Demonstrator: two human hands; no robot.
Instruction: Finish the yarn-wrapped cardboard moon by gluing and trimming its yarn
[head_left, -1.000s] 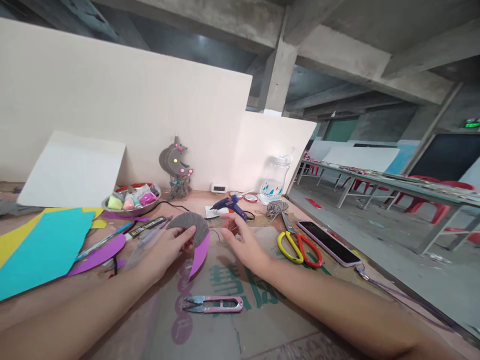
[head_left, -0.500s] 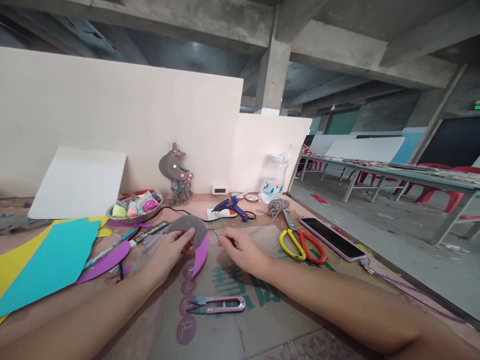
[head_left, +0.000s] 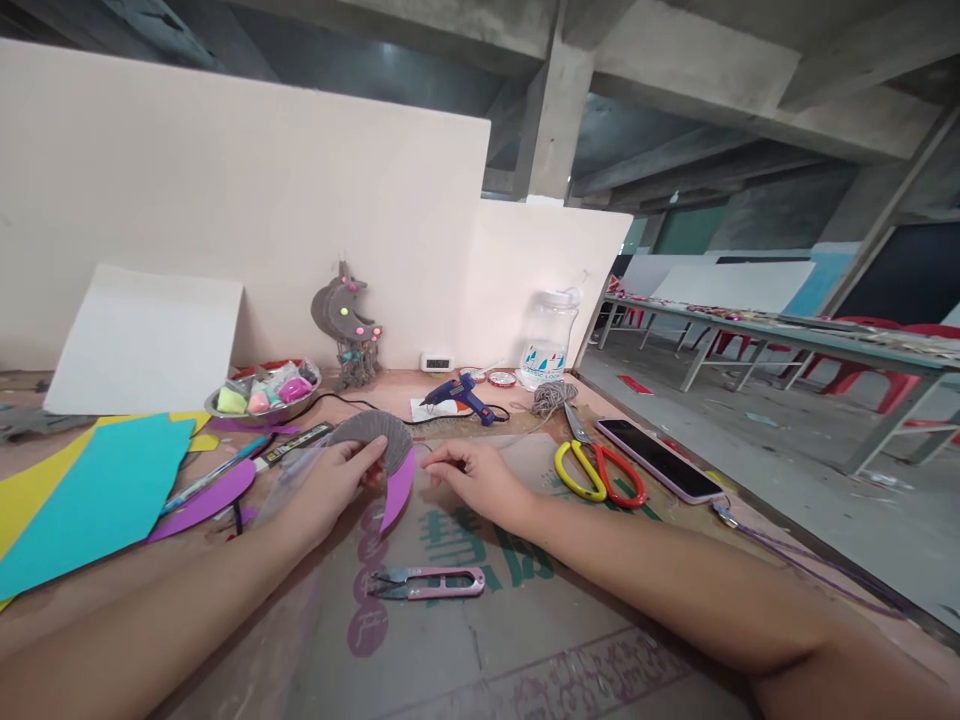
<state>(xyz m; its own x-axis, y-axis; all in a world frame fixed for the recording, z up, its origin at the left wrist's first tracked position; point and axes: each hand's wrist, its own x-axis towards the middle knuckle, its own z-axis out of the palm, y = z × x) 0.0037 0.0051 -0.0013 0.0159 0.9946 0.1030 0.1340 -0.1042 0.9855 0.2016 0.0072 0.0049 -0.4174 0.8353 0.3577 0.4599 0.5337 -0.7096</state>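
Between the thumb and fingers of my left hand (head_left: 351, 470) is a crescent moon cutout (head_left: 399, 490), its upper part wound in grey yarn and its lower tip bare purple. Just right of it, my right hand (head_left: 469, 475) pinches a thin strand of grey yarn (head_left: 421, 447) that leads to the crescent. A ball of grey yarn (head_left: 553, 397) lies farther back. Pink-handled thread snips (head_left: 431, 582) rest on the printed plastic sheet (head_left: 540, 640) nearer to me.
Scissors (head_left: 600, 470) with yellow and red handles and a phone (head_left: 660, 458) lie right. Behind are a blue glue gun (head_left: 461, 397), a clear bottle (head_left: 549, 340) and a hanging grey moon ornament (head_left: 345, 315). Left are a bowl of clay (head_left: 307, 405) and coloured sheets (head_left: 105, 500).
My right hand has come slightly closer to the crescent, with the yarn strand in its fingers. My left hand keeps its hold. The whole view has shifted a little.
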